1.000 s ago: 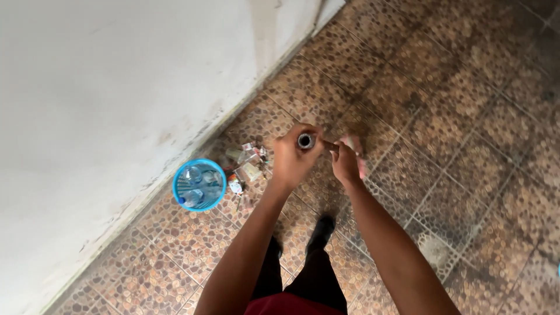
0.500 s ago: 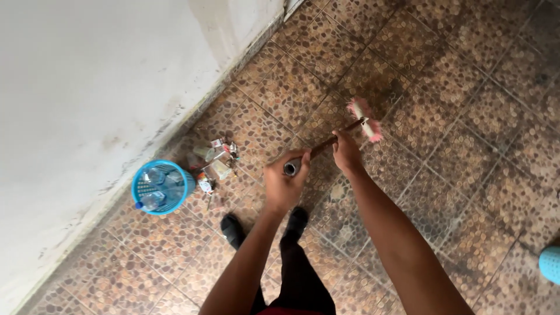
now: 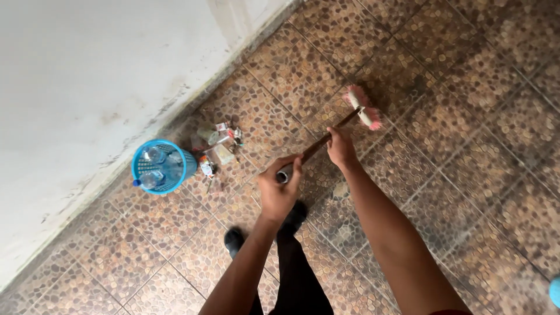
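Brown pebble-patterned floor tiles [image 3: 466, 175] run up to a white wall at ten o'clock. Nearest, the left hand [image 3: 279, 189] clenches the top of a long brown broom handle [image 3: 315, 149]; the right hand [image 3: 340, 147] grips it lower down. Its pink-bristled head [image 3: 363, 107] rests on the floor at one o'clock, mid-sweep. Scattered litter [image 3: 217, 150] lies beside a blue plastic basket [image 3: 160, 167] at ten o'clock; drawing the head toward that pile seems called for.

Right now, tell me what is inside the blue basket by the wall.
The blue basket holds clear plastic bottles, at least two, one with a blue cap poking over the rim. Anything beneath them is hidden. Small litter lies on the floor beside it, outside.
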